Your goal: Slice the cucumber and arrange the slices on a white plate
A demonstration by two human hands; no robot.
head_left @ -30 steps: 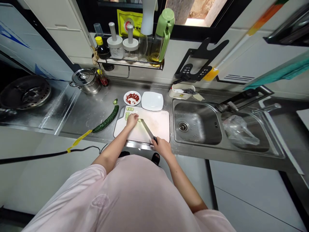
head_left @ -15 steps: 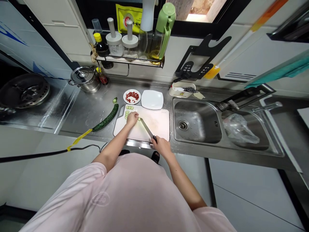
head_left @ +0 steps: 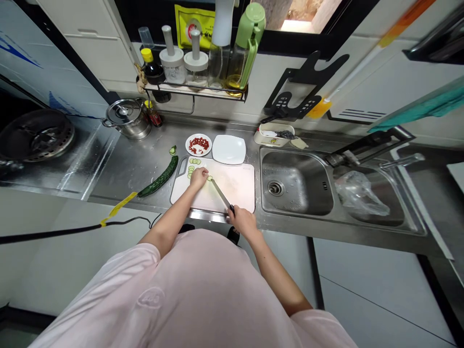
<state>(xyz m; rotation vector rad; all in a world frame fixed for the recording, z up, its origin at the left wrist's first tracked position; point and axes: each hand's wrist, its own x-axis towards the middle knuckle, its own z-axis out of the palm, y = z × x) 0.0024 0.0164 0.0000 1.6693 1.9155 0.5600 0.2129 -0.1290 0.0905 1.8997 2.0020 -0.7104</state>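
My right hand (head_left: 243, 220) is wrapped round the black handle of a knife (head_left: 221, 193), whose blade slants up and left over the white cutting board (head_left: 235, 186). Against the blade's tip rests a pale green cucumber slice (head_left: 210, 178). The fingertips of my left hand (head_left: 198, 178) are pinched together at that slice, partly hiding it. Several more cucumber slices (head_left: 195, 161) lie at the board's upper left, just beyond my left hand. To the left of the board, a long dark green cucumber (head_left: 159, 179) lies on the counter, with a cut-off end piece (head_left: 173, 150) above it.
Behind the board stand a small plate (head_left: 187, 146) of chopped red pieces and a white square plate (head_left: 228, 149). A sink (head_left: 297, 193) adjoins on the right. A lidded steel pot (head_left: 126, 121) and a wok (head_left: 36, 135) are at left. Bottles stand on a wall rack (head_left: 195, 92).
Almost nothing differs. The cucumber slice at the knife tip sits very slightly farther right; both hands stay in nearly the same place.
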